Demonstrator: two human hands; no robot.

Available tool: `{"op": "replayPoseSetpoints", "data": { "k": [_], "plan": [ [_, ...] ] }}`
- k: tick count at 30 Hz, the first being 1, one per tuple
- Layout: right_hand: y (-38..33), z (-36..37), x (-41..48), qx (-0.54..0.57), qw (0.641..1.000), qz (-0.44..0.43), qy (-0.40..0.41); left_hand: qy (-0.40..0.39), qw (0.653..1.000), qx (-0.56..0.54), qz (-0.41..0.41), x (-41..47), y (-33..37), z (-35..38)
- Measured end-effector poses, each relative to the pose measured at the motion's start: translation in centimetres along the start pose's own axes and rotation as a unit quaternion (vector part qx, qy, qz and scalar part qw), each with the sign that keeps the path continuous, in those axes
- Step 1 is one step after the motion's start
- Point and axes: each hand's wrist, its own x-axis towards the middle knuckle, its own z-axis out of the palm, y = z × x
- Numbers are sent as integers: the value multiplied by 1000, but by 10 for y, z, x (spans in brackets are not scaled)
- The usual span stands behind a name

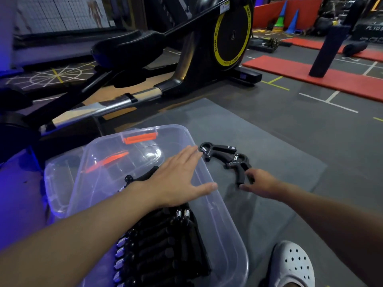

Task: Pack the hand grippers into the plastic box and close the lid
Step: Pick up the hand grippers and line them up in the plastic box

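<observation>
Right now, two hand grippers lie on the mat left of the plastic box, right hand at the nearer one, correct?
No: the head view shows the hand grippers right of the plastic box, on the mat, right hand at the nearer one.

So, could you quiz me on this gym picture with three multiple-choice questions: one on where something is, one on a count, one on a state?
1. Where do the loose black spring hand grippers lie?
A. On the grey floor mat, right of the clear plastic box
B. On a red mat
C. On the exercise machine's pedal

2. How many lie outside the box?
A. One
B. Two
C. Four

3. How is the left hand?
A. Clenched in a fist
B. Gripping a lid
C. Open, fingers straight, over the box

Answers: 1 A, they rest on the grey mat beside the box; 2 B, two lie there side by side; 3 C, its fingers stretch flat above the open box.
</observation>
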Motion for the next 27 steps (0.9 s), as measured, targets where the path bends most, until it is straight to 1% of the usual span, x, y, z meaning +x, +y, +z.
{"op": "replayPoseSetpoints", "data": {
  "k": [5, 8, 10, 12, 14, 18, 27],
  "plan": [
    [7, 19, 22, 38, 992, 99, 73, -3, 1000, -8, 5, -1, 0, 4],
    [3, 24, 31, 66, 986, 115, 101, 2, 1000, -11, 6, 0, 0, 5],
    [3, 28, 36, 77, 985, 122, 97, -2, 1000, -21, 6, -1, 0, 5],
    [2, 33, 39, 64, 985, 130, 90, -7, 1000, -27, 6, -1, 0, 6],
    [1, 36, 39, 48, 985, 134, 94, -11, 999, -31, 6, 0, 0, 6],
    [-1, 38, 38, 54, 983, 138, 104, -20, 999, -29, 4, 0, -1, 6],
    [0, 46, 6, 32, 986, 139, 81, -15, 999, -42, 4, -1, -2, 9]
  ]
}}
